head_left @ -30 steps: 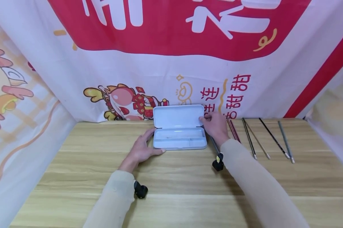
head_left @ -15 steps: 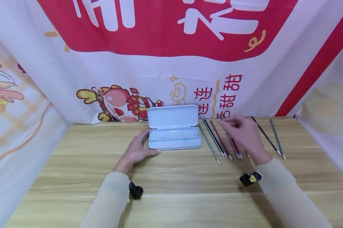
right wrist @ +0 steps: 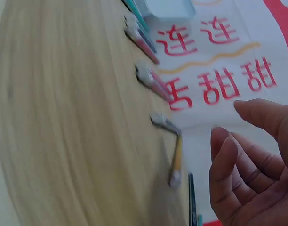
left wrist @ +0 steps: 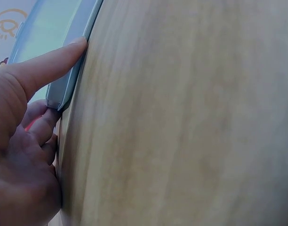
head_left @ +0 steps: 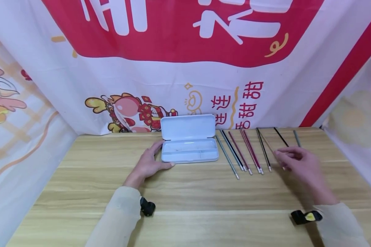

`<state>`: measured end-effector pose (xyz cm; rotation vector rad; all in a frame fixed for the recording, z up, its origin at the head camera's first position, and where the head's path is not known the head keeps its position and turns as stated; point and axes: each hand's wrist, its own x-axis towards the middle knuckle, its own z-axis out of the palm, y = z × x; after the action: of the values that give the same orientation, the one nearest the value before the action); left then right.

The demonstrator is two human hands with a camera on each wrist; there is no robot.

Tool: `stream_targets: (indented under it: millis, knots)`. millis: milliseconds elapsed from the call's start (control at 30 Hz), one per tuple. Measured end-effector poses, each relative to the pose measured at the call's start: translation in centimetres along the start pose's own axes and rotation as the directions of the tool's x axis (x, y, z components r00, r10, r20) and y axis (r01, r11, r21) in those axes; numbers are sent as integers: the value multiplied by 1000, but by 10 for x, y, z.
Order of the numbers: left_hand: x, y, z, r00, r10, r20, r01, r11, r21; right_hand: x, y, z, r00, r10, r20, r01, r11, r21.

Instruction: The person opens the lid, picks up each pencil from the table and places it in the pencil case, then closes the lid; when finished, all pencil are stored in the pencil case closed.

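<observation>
A light-blue pencil case (head_left: 190, 157) lies on the table with its lid (head_left: 188, 127) raised at the back; no pencil shows in its tray. My left hand (head_left: 146, 164) holds its left end, the thumb along the front edge and the fingers at the left side, also seen on the left hand (left wrist: 26, 155) in the left wrist view. My right hand (head_left: 304, 164) hovers over the right part of the pencil row, beside a natural-wood pencil (head_left: 268, 142). In the right wrist view, thumb and fingers of the right hand (right wrist: 252, 165) are apart, with nothing between them.
Right of the case lie a green pencil (head_left: 227, 156), dark red pencils (head_left: 251, 149) and a black pencil (head_left: 263, 147), eraser ends towards me. Another black pencil (head_left: 281, 137) and a grey-green pencil (head_left: 297, 138) are partly hidden by my right hand. A printed cloth (head_left: 173, 79) hangs behind.
My right hand has moved from the case's right side, across the pencils, to the right and nearer to me. The left hand stays at the case. More pencils are uncovered.
</observation>
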<state>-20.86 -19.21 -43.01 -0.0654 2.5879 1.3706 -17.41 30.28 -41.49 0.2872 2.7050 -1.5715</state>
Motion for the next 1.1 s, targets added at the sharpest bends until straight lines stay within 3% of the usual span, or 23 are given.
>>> stream_targets:
  millis: [100, 167, 233, 467, 600, 700, 767, 833, 933, 1100]
  knots:
    - [1, 0, 2, 1000, 5, 7, -5, 1000, -8, -1, 10, -19, 1000, 6, -6, -4, 977, 212]
    - [0, 1, 2, 1000, 6, 9, -6, 1000, -13, -2, 15, -32, 1000, 8, -7, -5, 931, 365]
    - [0, 2, 3, 1000, 8, 11, -8, 1000, -16, -4, 21, -43, 1000, 17, -10, -11, 897, 442]
    - [-1, 2, 2, 1000, -2, 11, 2, 1000, -29, -1, 45, -62, 996, 77, -41, -48, 875, 482]
    - [-1, 0, 2, 1000, -1, 9, 1, 1000, -22, 0, 57, -70, 989, 143, -45, -113, 908, 403]
    - [-1, -3, 0, 1000, -6, 11, 6, 1000, -18, 0, 62, -71, 980, 198, -31, -174, 915, 364]
    - [-2, -4, 0, 1000, -6, 11, 7, 1000, -20, 1, 66, -71, 975, 222, -12, -198, 891, 409]
    - [-2, -4, -1, 1000, -5, 11, 5, 1000, -23, 2, 68, -70, 971, 238, 11, -213, 845, 490]
    - [-1, -4, -1, 1000, 2, 6, -2, 1000, -16, 2, 72, -70, 970, 239, 35, -219, 811, 542]
    - [-1, -1, 0, 1000, 6, 12, -6, 1000, -6, 3, 78, -70, 962, 268, 49, -253, 812, 526]
